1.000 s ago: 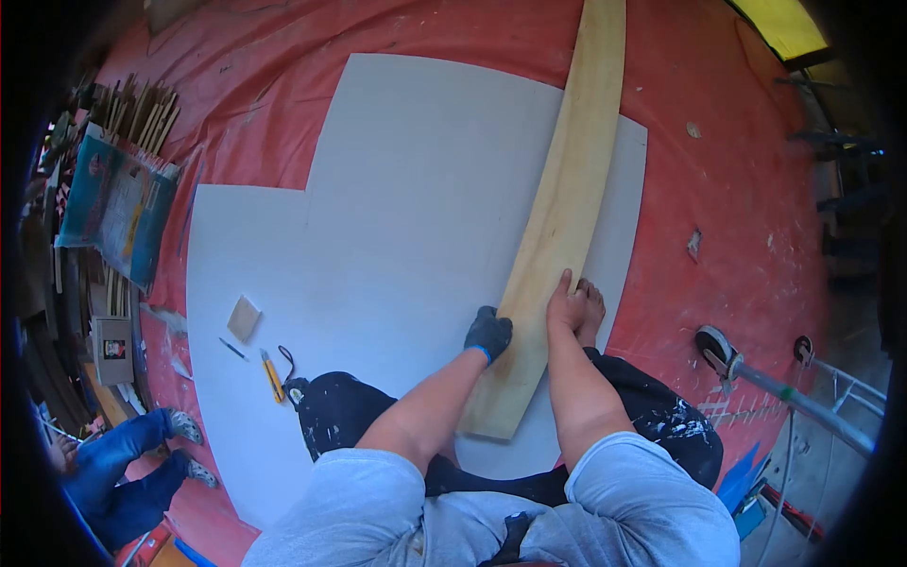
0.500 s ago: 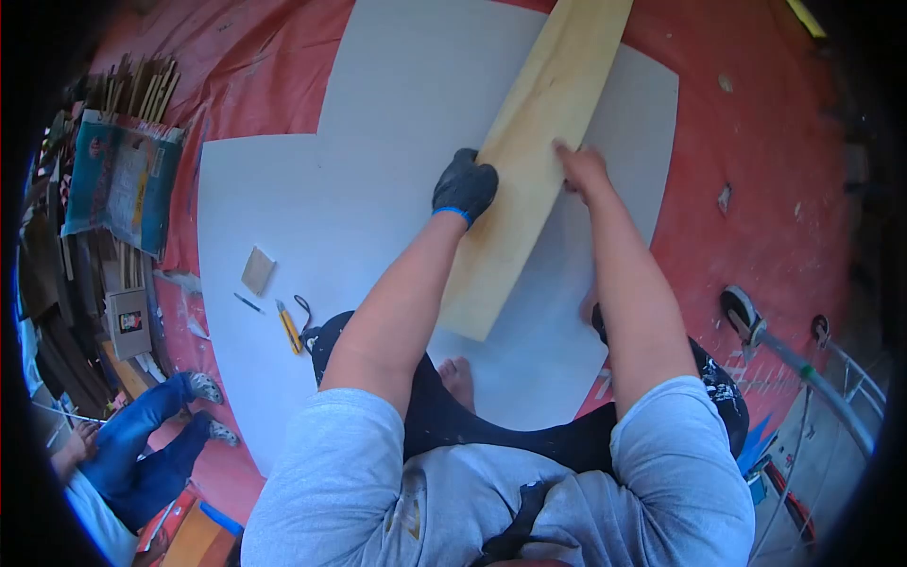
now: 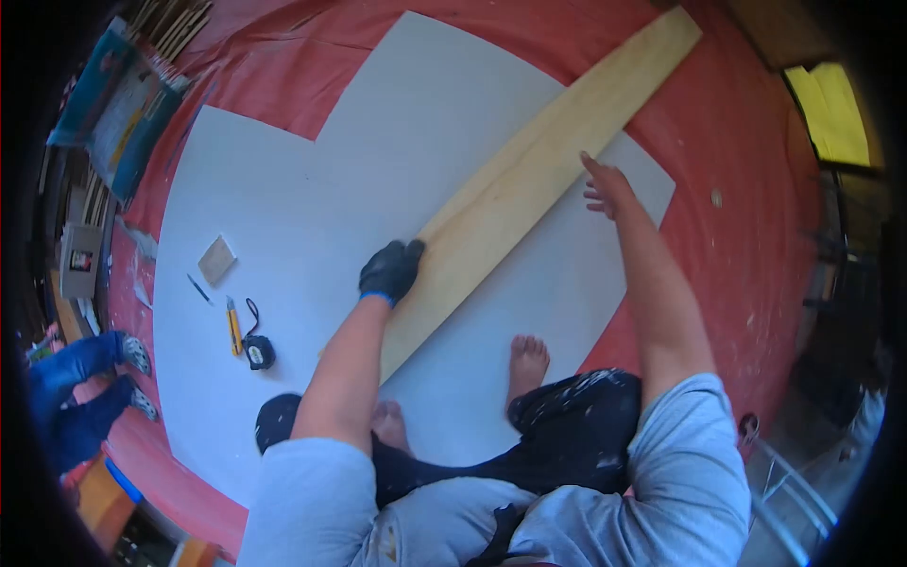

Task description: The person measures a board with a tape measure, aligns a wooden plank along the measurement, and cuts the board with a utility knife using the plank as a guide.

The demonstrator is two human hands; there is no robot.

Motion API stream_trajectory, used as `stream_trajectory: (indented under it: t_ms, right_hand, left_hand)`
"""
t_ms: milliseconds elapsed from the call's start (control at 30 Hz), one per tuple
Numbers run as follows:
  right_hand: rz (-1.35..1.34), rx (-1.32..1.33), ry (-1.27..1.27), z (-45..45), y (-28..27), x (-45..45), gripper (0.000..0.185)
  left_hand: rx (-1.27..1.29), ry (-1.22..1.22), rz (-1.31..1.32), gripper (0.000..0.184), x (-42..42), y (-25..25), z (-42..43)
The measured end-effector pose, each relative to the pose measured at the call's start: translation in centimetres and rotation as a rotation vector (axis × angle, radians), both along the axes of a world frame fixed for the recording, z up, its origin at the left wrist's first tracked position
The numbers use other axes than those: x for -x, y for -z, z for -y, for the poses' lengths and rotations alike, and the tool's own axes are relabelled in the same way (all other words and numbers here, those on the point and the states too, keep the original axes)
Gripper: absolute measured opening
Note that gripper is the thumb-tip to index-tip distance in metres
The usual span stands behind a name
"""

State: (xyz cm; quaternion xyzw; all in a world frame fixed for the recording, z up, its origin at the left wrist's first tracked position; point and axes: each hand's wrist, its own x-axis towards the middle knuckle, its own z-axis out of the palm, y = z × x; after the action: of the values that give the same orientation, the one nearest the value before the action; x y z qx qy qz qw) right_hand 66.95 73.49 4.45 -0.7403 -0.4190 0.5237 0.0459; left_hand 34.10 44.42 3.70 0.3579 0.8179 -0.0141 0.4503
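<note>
The gloved left hand [image 3: 390, 271] grips the near part of a long wooden board [image 3: 529, 180], which slants over a white sheet [image 3: 425, 113] and past its far edge. The bare right hand [image 3: 607, 186] is open beside the board. Toward the sheet's left edge lie a square piece [image 3: 217, 261], a pen [image 3: 199, 288], a yellow cutter [image 3: 234, 327] and a tape measure [image 3: 259, 352].

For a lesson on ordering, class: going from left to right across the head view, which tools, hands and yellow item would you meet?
Slim dark tool → yellow cutter knife → tape measure → gloved left hand → bare right hand → yellow sheet
</note>
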Motion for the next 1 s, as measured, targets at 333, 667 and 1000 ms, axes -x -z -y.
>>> stream_trajectory:
  t_ms: [333,667,1000]
  right_hand:
    - [-0.579,-0.263,0.604,-0.8,10.1,-1.7,0.072]
    - [-0.422,-0.069,0.151,7.9,12.4,-4.7,0.064]
    - [-0.333,0.058,0.200,11.5,8.0,-5.1,0.041]
  left_hand:
    - [0.373,0.404,0.117,0.057,6.0,-2.4,15.7]
    - [0.372,-0.015,0.050,0.059,-0.4,1.7,16.3]
    - [0.328,0.280,-0.060,0.060,-4.4,0.3,18.1]
